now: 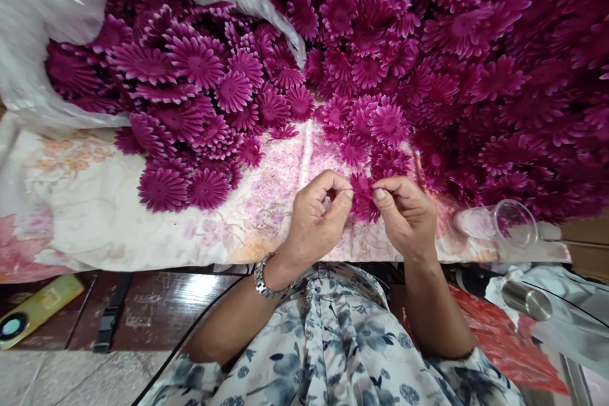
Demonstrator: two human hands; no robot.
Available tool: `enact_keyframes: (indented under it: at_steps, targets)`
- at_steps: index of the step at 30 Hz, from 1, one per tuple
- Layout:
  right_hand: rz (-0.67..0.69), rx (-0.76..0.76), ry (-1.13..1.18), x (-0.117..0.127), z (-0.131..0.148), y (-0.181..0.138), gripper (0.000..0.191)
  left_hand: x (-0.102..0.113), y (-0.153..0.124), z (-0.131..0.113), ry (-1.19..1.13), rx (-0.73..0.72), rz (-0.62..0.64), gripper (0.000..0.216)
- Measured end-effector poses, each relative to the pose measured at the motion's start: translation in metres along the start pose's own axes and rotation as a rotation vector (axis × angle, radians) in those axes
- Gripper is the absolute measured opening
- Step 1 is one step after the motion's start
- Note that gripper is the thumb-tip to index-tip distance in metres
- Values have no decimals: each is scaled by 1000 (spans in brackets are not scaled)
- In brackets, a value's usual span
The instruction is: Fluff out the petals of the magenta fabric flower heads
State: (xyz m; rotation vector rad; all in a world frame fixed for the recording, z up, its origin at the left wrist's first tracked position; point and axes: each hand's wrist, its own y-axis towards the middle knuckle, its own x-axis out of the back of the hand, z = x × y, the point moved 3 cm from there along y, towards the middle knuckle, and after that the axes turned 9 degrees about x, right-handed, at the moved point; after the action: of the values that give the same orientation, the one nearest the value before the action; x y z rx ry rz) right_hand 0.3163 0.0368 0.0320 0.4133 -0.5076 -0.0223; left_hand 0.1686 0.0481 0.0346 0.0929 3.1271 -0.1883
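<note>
My left hand (316,216) and my right hand (406,212) meet over a cloth-covered table (95,216). Both pinch one magenta fabric flower (364,198) between thumb and fingertips, the left at its left edge, the right at its right edge. A metal watch sits on my left wrist. Right behind the held flower lies a huge heap of the same magenta flowers (457,57), spreading across the back and right of the table.
A clear plastic bag (42,32) at the back left spills more flowers (190,95). A clear plastic cup (504,223) lies on its side right of my right hand. A steel cylinder (526,299) and a yellow phone-like object (35,311) sit lower down.
</note>
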Motion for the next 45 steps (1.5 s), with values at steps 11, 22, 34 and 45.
enact_keyframes:
  at_steps: [11,22,34,45]
  targets:
    - [-105,175,-513,35,-9,4,13,15,4,5,-26,-6,-77,10]
    - [76,125,-623,28,-25,12,70,-9,14,7,501,-94,109,42]
    - [248,226,-622,-13,-26,13,21,21,-7,8,401,-147,12,19]
    - [-30,441,-777,27,20,80,22,29,-13,12,300,-130,-7,19]
